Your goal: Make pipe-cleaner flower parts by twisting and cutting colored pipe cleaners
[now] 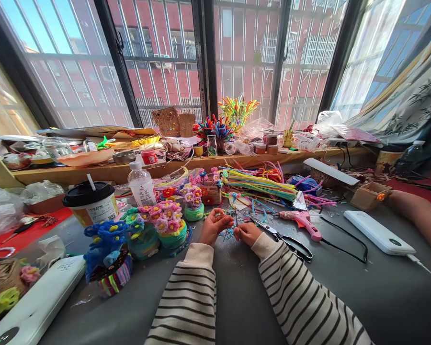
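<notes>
Striped sleeves reach across the grey desk to the left hand and right hand, each grip closed, fingertips pinched together about a slim stem held just above the desk, its details too small to make out. To their left, a striped pot holds blue fuzzy flowers, a green pot is crowded with pink flowers, and a smaller green pot carries more pink blooms. Behind these stand a labelled plastic bottle and a black-lidded cup with a straw, its contents hidden.
</notes>
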A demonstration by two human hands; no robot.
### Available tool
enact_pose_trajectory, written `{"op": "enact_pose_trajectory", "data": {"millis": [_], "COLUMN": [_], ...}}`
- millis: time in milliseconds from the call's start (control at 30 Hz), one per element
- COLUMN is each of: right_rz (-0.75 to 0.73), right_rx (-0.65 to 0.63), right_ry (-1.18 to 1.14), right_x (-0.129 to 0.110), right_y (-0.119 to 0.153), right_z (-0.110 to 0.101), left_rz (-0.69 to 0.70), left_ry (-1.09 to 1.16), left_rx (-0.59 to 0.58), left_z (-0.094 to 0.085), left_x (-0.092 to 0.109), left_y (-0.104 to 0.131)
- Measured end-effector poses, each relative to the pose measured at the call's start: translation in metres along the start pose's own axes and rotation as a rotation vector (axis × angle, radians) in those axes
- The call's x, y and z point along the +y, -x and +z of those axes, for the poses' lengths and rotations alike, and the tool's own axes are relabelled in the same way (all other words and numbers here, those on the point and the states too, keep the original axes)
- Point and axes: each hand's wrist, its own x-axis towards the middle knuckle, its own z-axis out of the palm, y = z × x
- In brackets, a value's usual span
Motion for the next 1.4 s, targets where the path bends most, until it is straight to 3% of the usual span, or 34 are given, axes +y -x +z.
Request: {"op": "enact_pose_trajectory", "data": {"millis": [333,667,900,1033,1200,1400], "right_rz": [-0.026,0.021,-0.009,0.0,0.027,0.05], "right_rx": [0.008,0.084,0.009,0.029,0.074,0.032], "right_ry": [-0.03,-0.054,-0.008,-0.044,-0.084,-0.016], "right_x": [-0.0005,0.0004,-0.0021,-0.003,-0.0025,-0.0005], "right_y": [-0.0008,-0.0019,0.0011,0.0004,-0.0008,-0.0004], "right_z": [0.0004,-0.0019,-0.0006,-0.0009,-0.0023,-0.0004], "left_rz": [-0.012,0.007,0.017,0.026,0.044,0.08], "left_ry": [-0.015,0.008,-0.028,-0.037,-0.055,-0.076], "left_rx": [-0.05,0.002,-0.057,-0.083,-0.055,-0.037], "left_z": [-0.0005,0.0,-0.0015,-0.0032,-0.0036,-0.0067], "left_x": [-0.0012,-0.0013,-0.0042,-0.0068,-0.0074,-0.0077], "left_y": [-0.0006,-0.001,-0.003,-0.005,-0.0056,-0.0076]}}
